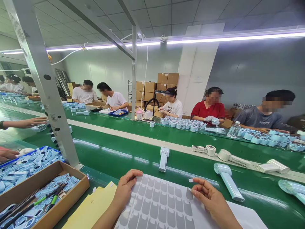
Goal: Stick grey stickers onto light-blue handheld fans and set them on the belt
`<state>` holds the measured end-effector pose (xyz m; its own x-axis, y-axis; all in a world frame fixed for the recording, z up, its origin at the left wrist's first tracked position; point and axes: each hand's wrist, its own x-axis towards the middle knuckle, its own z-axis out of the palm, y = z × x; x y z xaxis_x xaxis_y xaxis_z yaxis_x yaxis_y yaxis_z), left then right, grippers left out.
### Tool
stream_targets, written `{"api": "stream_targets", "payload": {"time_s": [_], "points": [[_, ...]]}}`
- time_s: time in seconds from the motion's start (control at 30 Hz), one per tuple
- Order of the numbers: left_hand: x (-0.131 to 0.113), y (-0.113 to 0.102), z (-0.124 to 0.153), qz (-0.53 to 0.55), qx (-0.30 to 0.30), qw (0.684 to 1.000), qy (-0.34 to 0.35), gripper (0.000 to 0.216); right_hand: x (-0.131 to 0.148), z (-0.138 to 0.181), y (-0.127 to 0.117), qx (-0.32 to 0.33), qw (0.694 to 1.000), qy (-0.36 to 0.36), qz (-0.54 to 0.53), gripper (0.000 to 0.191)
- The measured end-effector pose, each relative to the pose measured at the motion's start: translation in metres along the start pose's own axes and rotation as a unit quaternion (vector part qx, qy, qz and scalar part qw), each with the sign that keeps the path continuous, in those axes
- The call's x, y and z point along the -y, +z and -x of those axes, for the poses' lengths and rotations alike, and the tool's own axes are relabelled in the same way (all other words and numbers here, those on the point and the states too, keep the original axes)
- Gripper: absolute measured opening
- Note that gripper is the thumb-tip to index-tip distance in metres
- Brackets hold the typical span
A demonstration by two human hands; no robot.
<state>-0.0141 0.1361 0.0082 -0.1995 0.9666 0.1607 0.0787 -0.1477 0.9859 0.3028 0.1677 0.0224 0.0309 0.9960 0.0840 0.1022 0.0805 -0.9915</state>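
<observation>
A white sheet of grey stickers (157,203) lies tilted in front of me, its rounded shapes set out in rows. My left hand (128,184) pinches the sheet's upper left corner between thumb and fingers. At the right side of the sheet, my right hand (207,194) is closed, thumb against fingers, on a single grey sticker (189,193). A small white piece (191,180) clings at the tip of one right finger. Under and beside my left forearm is yellow paper (91,206).
A cardboard box (78,184) with pale blue parts and green-handled pliers (40,201) stands at left, by a blue tray (45,149). Handheld fans (164,159) lie on the green conveyor belt (133,156). A metal post (54,111) rises at left. Co-workers sit opposite; other people's hands (26,122) show at left.
</observation>
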Motion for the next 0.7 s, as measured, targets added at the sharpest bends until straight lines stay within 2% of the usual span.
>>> {"api": "stream_targets", "payload": {"time_s": [0.7], "points": [[-0.0030, 0.0014, 0.0022, 0.013, 0.002, 1.000, -0.019, 0.037, 0.0024, 0.0028, 0.0001, 0.003, 1.000, 0.010, 0.013, 0.038]]}}
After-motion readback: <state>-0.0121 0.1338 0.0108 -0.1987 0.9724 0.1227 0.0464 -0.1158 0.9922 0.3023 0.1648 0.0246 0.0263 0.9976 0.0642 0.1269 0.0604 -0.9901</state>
